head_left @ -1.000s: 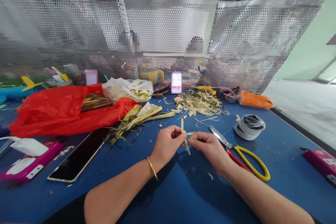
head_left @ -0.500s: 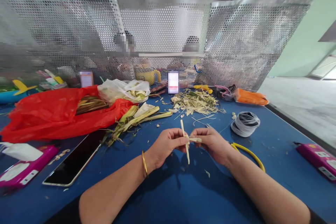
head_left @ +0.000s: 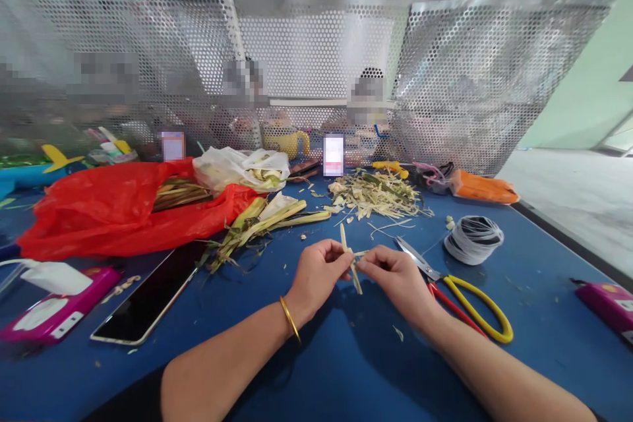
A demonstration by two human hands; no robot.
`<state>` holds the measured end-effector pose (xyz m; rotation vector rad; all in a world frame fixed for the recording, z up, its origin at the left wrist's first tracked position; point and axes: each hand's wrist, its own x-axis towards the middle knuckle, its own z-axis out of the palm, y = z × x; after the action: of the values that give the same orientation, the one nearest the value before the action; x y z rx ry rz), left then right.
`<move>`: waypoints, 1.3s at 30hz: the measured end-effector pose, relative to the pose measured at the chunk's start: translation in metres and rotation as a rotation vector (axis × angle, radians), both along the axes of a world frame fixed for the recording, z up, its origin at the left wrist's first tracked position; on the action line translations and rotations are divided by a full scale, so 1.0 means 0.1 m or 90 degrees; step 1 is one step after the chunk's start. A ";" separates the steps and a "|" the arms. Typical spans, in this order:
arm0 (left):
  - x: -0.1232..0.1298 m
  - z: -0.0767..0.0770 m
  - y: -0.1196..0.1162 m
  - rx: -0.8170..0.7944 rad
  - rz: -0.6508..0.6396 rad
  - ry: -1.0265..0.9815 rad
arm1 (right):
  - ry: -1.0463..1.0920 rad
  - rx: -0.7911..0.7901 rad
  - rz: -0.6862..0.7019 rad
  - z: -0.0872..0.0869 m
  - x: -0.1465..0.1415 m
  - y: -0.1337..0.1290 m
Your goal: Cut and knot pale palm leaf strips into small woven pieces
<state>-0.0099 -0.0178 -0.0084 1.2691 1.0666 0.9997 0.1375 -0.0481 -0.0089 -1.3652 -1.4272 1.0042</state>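
My left hand (head_left: pixel 321 277), with a gold bangle on its wrist, pinches a pale plant strip (head_left: pixel 357 282) that stands nearly upright. A second pale strip (head_left: pixel 361 254) crosses it at the fingertips. My right hand (head_left: pixel 395 277) is closed on the end of that crossing strip, close beside my left fingertips. Scissors (head_left: pixel 475 303) with red and yellow handles lie just right of my right hand, partly behind the forearm. Beyond my hands are a heap of shredded plant pieces (head_left: pixel 378 194) and several long stalks (head_left: pixel 267 221).
A red bag (head_left: pixel 99 211), a white bag (head_left: pixel 237 168), a dark phone (head_left: pixel 153 297) and a magenta power strip (head_left: pixel 64 310) lie left. A roll of white cord (head_left: pixel 473 239) and an orange packet (head_left: pixel 484 188) are right. A perforated metal screen (head_left: pixel 321 46) stands behind.
My right hand has turned and closed in nearer my left fingertips, hiding more of the crossing strip. The view has shifted a little, and more of the scissors shows.
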 end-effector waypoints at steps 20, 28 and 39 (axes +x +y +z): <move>-0.04 0.04 0.00 -0.075 -0.175 -0.120 | 0.331 -0.305 0.126 0.05 0.18 0.12; -0.02 0.00 -0.05 0.125 -0.094 0.040 | 0.410 -0.372 0.088 0.02 0.11 0.12; -0.04 -0.01 0.04 -0.044 -0.031 -0.085 | 0.115 -0.073 0.055 0.17 0.14 0.03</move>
<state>-0.0135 -0.0136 -0.0097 1.1509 0.9544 0.9892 0.1517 -0.0453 0.0084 -1.2679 -1.3196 1.2505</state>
